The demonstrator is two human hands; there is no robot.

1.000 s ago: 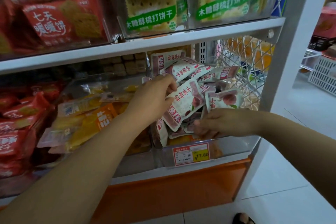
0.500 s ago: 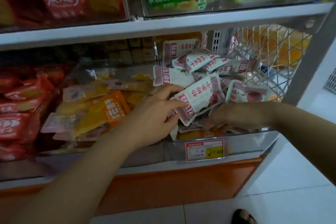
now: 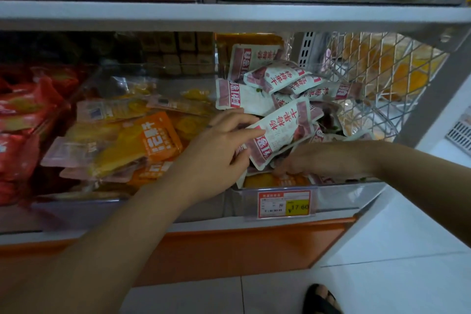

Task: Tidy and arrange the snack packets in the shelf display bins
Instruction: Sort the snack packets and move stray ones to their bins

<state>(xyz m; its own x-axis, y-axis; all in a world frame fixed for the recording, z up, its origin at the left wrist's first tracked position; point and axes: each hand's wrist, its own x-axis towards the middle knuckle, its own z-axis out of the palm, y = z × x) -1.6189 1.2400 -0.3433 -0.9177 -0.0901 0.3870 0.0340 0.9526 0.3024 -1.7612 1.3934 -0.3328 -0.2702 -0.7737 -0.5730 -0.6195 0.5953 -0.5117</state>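
Many white-and-maroon foil snack packets lie heaped at odd angles in the rightmost clear plastic display bin, which carries a red-and-yellow price label on its front wall. One tilted packet sits atop the front of the heap, its left edge pinched by the left grip. The right grip reaches low among the front packets; whether its fingers hold any cannot be told. Judged good practice: lift the pinched packet free, turn its printed face forward and stand it in a row while the right grip steadies the heap, keeping it apart from the orange-and-yellow packets just to the left.
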